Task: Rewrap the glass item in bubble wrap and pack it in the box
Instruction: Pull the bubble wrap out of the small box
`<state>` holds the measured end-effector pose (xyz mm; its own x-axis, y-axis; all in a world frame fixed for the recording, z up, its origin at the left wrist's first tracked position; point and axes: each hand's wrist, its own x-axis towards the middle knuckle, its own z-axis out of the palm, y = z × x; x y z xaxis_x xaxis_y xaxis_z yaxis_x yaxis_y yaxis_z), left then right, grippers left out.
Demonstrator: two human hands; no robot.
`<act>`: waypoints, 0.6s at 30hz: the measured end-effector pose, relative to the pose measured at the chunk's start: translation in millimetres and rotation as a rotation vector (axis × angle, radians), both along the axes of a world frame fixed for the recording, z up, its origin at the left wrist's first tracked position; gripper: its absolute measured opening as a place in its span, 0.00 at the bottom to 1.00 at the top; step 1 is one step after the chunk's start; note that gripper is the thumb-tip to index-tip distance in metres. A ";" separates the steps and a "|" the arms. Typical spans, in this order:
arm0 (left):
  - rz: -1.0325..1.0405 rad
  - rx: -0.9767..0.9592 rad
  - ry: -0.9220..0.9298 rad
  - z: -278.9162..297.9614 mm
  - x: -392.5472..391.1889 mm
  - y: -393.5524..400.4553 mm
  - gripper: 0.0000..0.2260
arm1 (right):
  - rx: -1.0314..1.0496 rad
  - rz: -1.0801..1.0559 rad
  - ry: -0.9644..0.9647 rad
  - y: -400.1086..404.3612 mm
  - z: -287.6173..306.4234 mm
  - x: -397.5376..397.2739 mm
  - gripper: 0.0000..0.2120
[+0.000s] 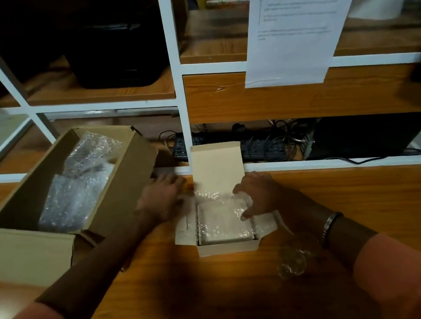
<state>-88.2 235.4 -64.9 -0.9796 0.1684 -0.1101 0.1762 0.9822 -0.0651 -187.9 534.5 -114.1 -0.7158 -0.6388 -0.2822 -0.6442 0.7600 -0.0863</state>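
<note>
— Where does the small box (228,245) sit?

— On the wooden table (350,205), near its middle, with its lid (217,163) standing upright at the far side and its side flaps spread out. A sheet of bubble wrap (221,213) lies across the open top, and a pale flat shape shows beneath it; what that shape is cannot be told.

— And the hands?

— The right hand (258,193) rests on the right edge of the bubble wrap, fingers spread and curved down, the fingertips (245,214) touching the wrap. It presses rather than clasps. The left hand (164,196) lies at the box's left side, just beside the left flap, palm down, fingers loosely extended toward the lid's base. It is blurred, so whether it pinches the wrap's edge cannot be told.

— Is there glass anywhere?

— A clear glass item (290,260) lies on the table near the right forearm, below the wrist with the bracelet (329,225). It is apart from the small box, on the near side, and neither hand touches it.

— Anything else close by?

— A larger cardboard box (28,245) stands open to the left, holding more crumpled wrap (77,187). A printed sheet (302,13) hangs on the shelf frame (178,81) behind.
</note>
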 end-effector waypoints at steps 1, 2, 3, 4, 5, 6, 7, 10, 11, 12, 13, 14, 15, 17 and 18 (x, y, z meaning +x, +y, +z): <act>-0.109 -0.002 0.007 -6.1 1.0 5.9 0.26 | 0.029 0.029 0.023 -0.7 -6.9 3.7 0.42; -0.199 0.000 0.010 -14.0 3.6 12.8 0.26 | 0.062 0.057 0.059 -1.6 -12.2 7.4 0.43; -0.278 -0.021 0.018 -20.2 5.9 21.9 0.25 | 0.089 0.077 0.096 -2.7 -16.4 10.1 0.43; -0.330 -0.050 0.013 -28.5 4.0 27.7 0.25 | 0.097 0.082 0.119 -4.7 -18.4 13.1 0.43; -0.342 -0.077 -0.026 -38.2 1.8 33.6 0.25 | 0.083 0.080 0.131 -7.4 -20.1 14.8 0.43; -0.340 -0.098 -0.044 -48.9 -0.3 38.4 0.27 | 0.063 0.085 0.133 -10.4 -20.3 16.5 0.42; -0.330 -0.131 -0.084 -54.9 -2.7 41.6 0.29 | 0.049 0.099 0.136 -13.7 -19.2 18.4 0.41; -0.309 -0.227 -0.189 -71.6 -9.0 42.6 0.36 | 0.080 0.172 0.134 -17.8 -19.5 20.9 0.37; -0.307 -0.258 -0.216 -73.8 -9.1 43.4 0.37 | 0.119 0.191 0.126 -17.5 -20.9 21.6 0.37; -0.308 -0.282 -0.237 -76.2 -8.9 44.9 0.38 | 0.165 0.200 0.119 -16.8 -22.4 22.4 0.37; -0.305 -0.294 -0.251 -79.5 -8.1 46.5 0.38 | 0.204 0.201 0.109 -15.8 -25.1 22.4 0.38; -0.295 -0.304 -0.257 -82.8 -7.3 48.7 0.37 | 0.227 0.196 0.097 -15.3 -27.8 23.5 0.38; -0.287 -0.316 -0.265 -86.0 -6.9 51.3 0.37 | 0.241 0.189 0.083 -15.4 -31.4 24.6 0.38; -0.257 -0.309 -0.251 -92.2 -7.2 54.8 0.36 | 0.259 0.180 0.076 -18.3 -39.1 28.1 0.38; -0.254 -0.315 -0.242 -93.8 -8.2 56.2 0.36 | 0.271 0.188 0.083 -21.1 -43.9 29.9 0.38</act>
